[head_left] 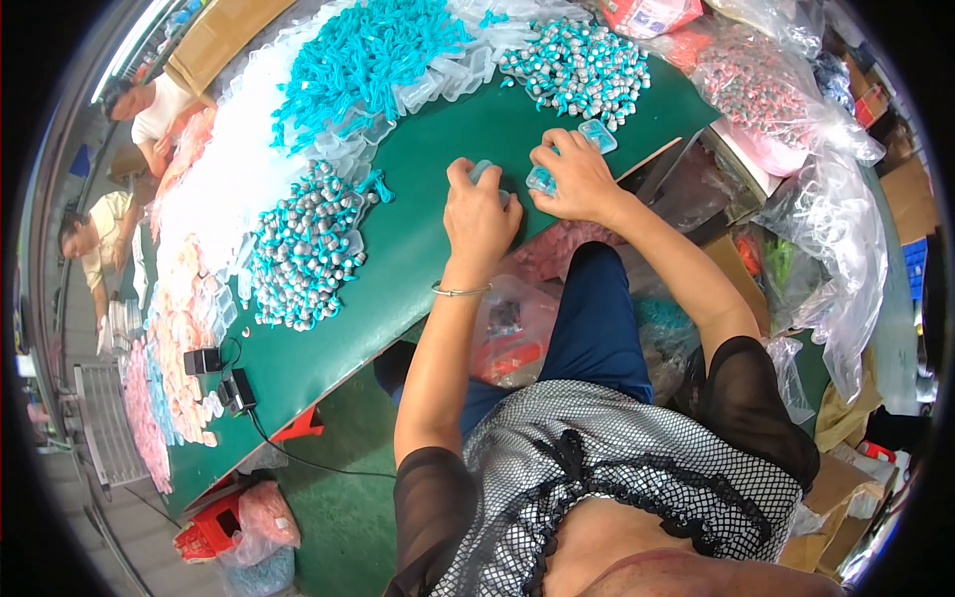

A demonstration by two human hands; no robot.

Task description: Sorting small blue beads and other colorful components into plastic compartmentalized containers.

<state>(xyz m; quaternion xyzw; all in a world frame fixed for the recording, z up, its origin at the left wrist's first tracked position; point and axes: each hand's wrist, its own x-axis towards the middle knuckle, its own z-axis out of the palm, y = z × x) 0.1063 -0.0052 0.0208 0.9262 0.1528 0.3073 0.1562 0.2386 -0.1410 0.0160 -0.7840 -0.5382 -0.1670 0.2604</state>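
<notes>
A: Nearest the lens, a black-and-white mesh top (637, 468) is filling the lower frame, with blue trousers (597, 328) running up toward the table edge.

B: And the hands?

A: The left hand (479, 214) is lying on the green table (418, 249), fingers curled together around a small clear plastic case (480, 170); a thin silver bangle (460, 291) is circling that wrist. The right hand (575, 179) is sitting just beside it, fingers closing on a second clear case (540, 180), while a third case (597, 134) is peeking out past its knuckles.

B: What is sitting in containers?

A: A clear bag (512, 333) is resting by the knee, holding something red and dark. At the right, a large clear bag (761, 85) is bulging with small pink and grey pieces. More crumpled plastic sheeting (846, 249) is hanging below it.

B: And loose on the surface?

A: A heap of grey-and-turquoise earbuds (577, 65) is lying just beyond the hands, another such heap (303, 244) to the left, and a tangle of turquoise cords (363, 55) further back. Pink packets (179, 338) are trailing along the far-left edge.

B: The room?

A: Two other people (119, 169) are bending over the same table at the far left, and cardboard boxes (841, 507) are crowding the floor at the right.
</notes>
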